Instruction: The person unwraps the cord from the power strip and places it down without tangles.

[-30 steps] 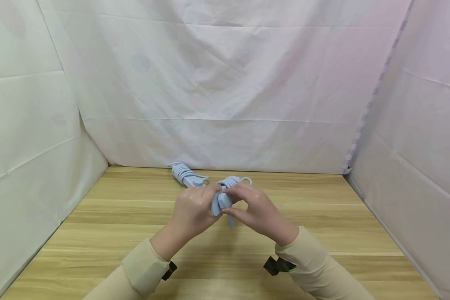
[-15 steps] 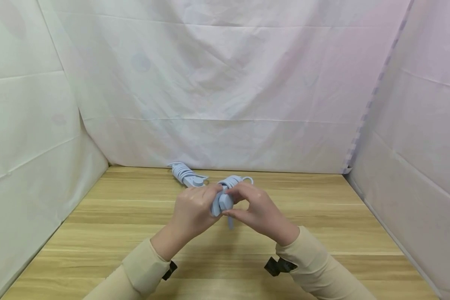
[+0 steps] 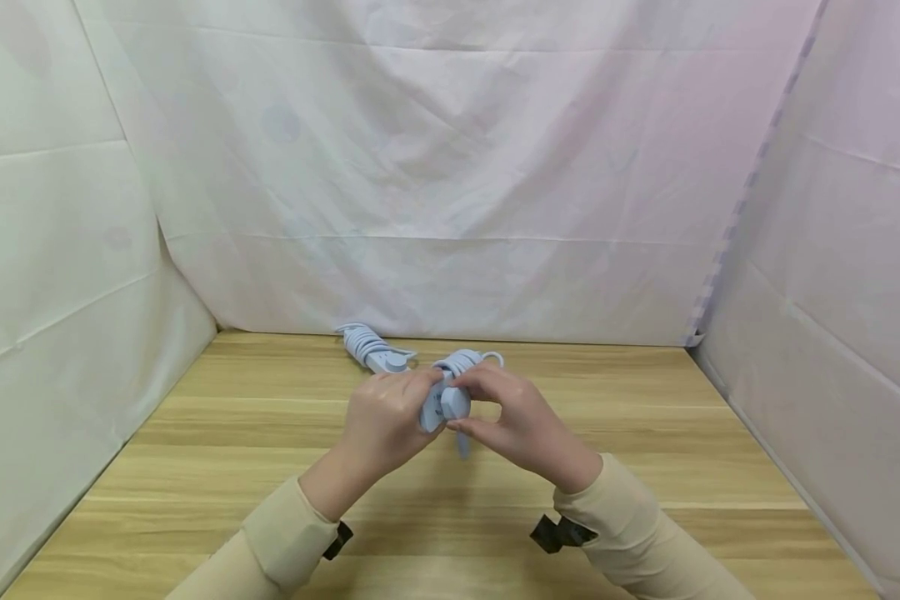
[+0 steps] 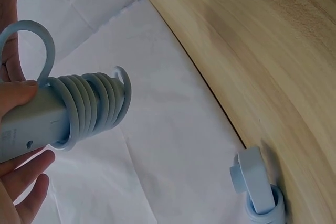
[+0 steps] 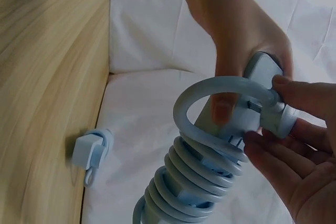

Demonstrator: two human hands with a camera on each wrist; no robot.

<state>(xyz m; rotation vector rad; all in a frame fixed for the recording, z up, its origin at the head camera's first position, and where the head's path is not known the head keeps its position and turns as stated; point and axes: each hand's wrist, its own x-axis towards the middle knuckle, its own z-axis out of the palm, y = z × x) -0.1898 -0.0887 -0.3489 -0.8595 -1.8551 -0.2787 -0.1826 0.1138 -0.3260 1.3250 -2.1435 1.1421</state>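
My left hand (image 3: 390,417) grips a pale blue power strip (image 5: 252,114) by one end, thumb across its top. Several turns of its cord (image 5: 184,182) are wound round the other end, and one loop arches up to the plug. The plug (image 5: 275,120) is pinched between thumb and fingers of my right hand (image 3: 521,421), close over the strip's socket face. A prong shows between plug and strip in the right wrist view; whether its tip is still in a slot I cannot tell. The left wrist view shows the strip's printed underside.
A second power strip (image 3: 378,362), its cord wound round it and its plug on top, lies at the back of the wooden table (image 3: 270,467). White cloth (image 3: 450,167) hangs behind and at both sides.
The plug in my right hand has shifted slightly to the right, away from the strip, and more of the socket face shows. My left hand stays nearly still.
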